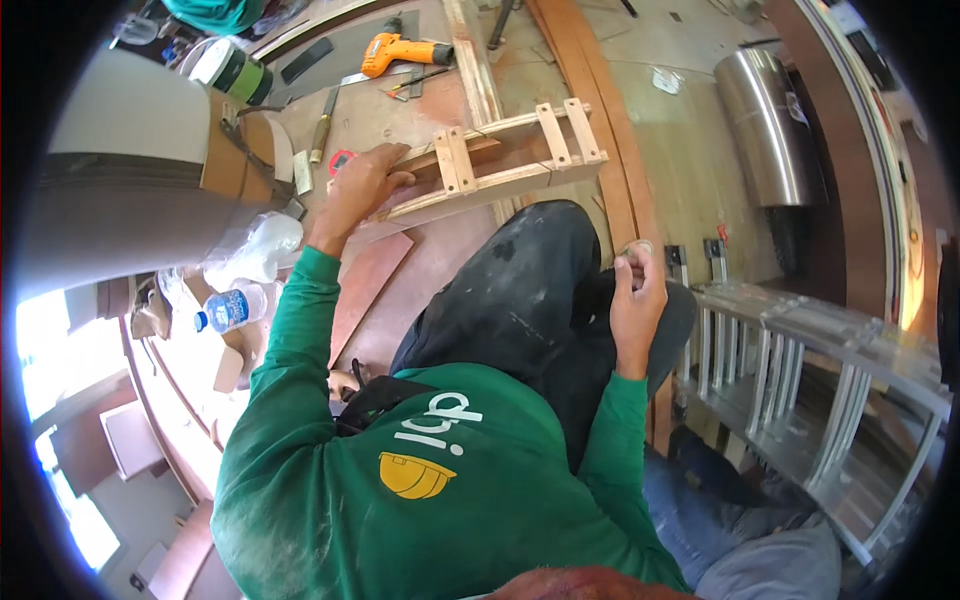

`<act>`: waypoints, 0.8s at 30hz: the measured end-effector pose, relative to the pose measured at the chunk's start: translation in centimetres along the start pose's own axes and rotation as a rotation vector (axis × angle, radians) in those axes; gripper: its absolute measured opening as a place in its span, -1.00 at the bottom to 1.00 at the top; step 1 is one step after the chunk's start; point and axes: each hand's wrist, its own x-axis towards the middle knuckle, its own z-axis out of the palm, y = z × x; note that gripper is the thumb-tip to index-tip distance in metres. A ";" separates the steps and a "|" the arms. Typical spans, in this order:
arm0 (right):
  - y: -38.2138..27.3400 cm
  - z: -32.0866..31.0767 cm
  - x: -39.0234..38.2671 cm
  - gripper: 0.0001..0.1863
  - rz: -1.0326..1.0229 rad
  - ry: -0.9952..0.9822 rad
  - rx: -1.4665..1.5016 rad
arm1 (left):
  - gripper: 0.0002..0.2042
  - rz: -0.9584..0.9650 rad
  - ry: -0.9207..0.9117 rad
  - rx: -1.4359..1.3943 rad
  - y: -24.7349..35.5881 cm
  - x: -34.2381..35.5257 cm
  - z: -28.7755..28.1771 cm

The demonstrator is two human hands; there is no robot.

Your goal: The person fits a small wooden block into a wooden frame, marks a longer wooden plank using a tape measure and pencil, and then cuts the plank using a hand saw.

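Note:
A long, narrow wooden frame point(520, 180) lies across in front of my knees, two rails joined by paired short slats point(553, 135) with screw heads. My left hand point(365, 190) grips its left end, the thumb reaching over toward the inner side. Just beyond that hand sits a small red round thing point(341, 160), partly covered. My right hand point(638, 290) rests by my right knee with its fingers pinched together. At those fingertips is a small pale rounded edge; what it belongs to I cannot make out.
An orange cordless drill point(400, 54) lies beyond the frame, with a chisel point(323, 127) to its left. A white-and-green bucket point(230, 70) and a water bottle point(228, 309) are at left. To the right are a metal cylinder point(768, 125) and an aluminium ladder point(800, 330).

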 end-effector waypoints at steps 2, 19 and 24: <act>0.2 0.8 0.8 -0.68 0.027 -0.083 0.009 | -0.56 -0.001 0.036 0.000 0.1 0.2 0.7; -0.8 6.0 6.1 -0.58 0.125 -0.440 -0.073 | -0.72 -0.135 0.103 -0.057 1.5 1.1 1.2; -0.9 6.5 6.5 -0.58 0.149 -0.438 -0.101 | -0.73 -0.086 0.179 0.051 2.6 0.5 1.7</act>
